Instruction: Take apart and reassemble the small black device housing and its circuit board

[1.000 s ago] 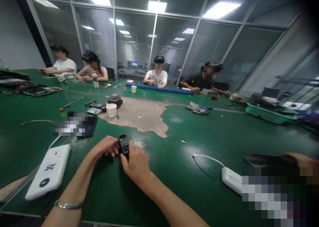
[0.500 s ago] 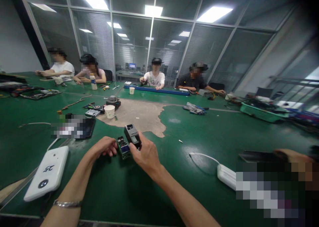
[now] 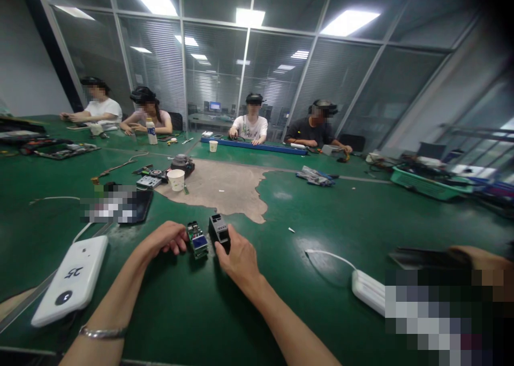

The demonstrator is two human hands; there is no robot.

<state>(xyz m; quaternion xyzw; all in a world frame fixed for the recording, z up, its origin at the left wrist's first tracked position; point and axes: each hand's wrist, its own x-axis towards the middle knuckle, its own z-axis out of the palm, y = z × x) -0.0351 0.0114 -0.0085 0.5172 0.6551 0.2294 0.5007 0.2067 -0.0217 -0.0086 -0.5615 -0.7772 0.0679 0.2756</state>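
Observation:
My left hand (image 3: 172, 238) is closed, its fingers curled against the left edge of a small green circuit board (image 3: 197, 242) with a blue screen. The grip itself is partly hidden behind my fingers. My right hand (image 3: 241, 253) has thumb and fingers around a grey and black plastic housing (image 3: 219, 228) with cut-out openings in its face. A narrow gap separates the housing from the board. Both are low over the green table (image 3: 305, 312) directly ahead of me.
A white power bank (image 3: 74, 280) lies left of my forearm. Ahead are a paper cup (image 3: 175, 180), loose electronic parts (image 3: 150, 181) and gloves (image 3: 315, 176). Another person's hand (image 3: 477, 259) is at the right. A green basket (image 3: 431, 184) stands farther right; several people sit opposite.
My right hand has drawn the housing slightly right and down, away from the board, and its openings have turned. The board's screen shows more fully. My left hand stays beside the board.

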